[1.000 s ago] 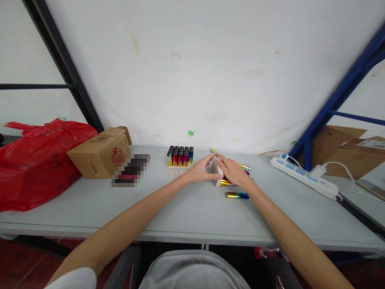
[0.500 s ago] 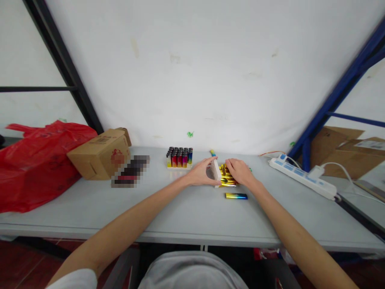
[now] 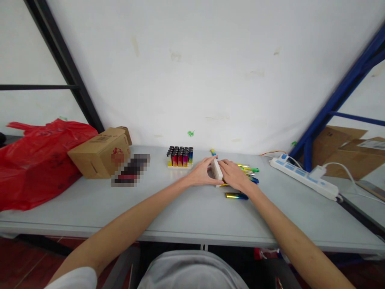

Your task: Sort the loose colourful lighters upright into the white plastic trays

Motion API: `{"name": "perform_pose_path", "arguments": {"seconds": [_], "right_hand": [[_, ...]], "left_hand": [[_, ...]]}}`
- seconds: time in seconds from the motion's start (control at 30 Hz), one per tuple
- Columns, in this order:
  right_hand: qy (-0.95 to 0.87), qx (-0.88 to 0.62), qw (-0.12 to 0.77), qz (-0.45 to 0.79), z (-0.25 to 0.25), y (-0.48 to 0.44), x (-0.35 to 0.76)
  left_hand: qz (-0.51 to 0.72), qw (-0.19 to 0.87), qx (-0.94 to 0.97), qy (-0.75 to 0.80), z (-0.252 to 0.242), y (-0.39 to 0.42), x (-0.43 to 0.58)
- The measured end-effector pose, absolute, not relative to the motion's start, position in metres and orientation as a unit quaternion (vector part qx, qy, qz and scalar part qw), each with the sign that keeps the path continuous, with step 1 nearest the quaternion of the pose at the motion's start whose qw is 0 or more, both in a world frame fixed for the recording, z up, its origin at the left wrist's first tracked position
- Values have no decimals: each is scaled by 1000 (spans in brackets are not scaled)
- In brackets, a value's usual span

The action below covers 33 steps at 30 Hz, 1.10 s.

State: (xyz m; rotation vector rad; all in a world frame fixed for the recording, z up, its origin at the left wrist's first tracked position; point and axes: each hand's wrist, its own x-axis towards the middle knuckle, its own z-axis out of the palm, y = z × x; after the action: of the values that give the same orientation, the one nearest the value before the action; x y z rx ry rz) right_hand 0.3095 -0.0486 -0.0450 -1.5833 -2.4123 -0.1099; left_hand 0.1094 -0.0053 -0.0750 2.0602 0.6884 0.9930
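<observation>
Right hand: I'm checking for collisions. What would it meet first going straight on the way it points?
Probably the white holder in the grip of the left hand, just ahead of the right hand; the two may be touching, as depth is unclear from this view.

The left fingers (image 3: pixel 213 182) hold a white tray (image 3: pixel 217 170) beside colourful lighters (image 3: pixel 251 169).

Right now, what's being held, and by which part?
The left hand holds a white tray by its near and far ends; whether the right hand grips anything is unclear.
</observation>
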Motion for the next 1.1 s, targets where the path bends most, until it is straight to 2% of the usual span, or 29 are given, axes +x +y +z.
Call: {"name": "perform_pose_path", "arguments": {"seconds": [0.17,0.43,0.77,0.97,1.1], "right_hand": [[-822,-554,95,-92,-52,-52,308],[-826,-546,122,-68,-50,-46,321],[-862,-492,96,-81,-67,-53,306],[-848,-515,86,-85,-65,-51,316],[-845,-507,141,-94,-60,-44,317]], "left_hand": [[385,376,801,263,-79,-1,108],[339,312,844,273,-65,0,86],[347,365,821,268,-63,-4,91],[255,253,886,295,-38,-2,67],[213,202,907,301,-22,-2,57]]}}
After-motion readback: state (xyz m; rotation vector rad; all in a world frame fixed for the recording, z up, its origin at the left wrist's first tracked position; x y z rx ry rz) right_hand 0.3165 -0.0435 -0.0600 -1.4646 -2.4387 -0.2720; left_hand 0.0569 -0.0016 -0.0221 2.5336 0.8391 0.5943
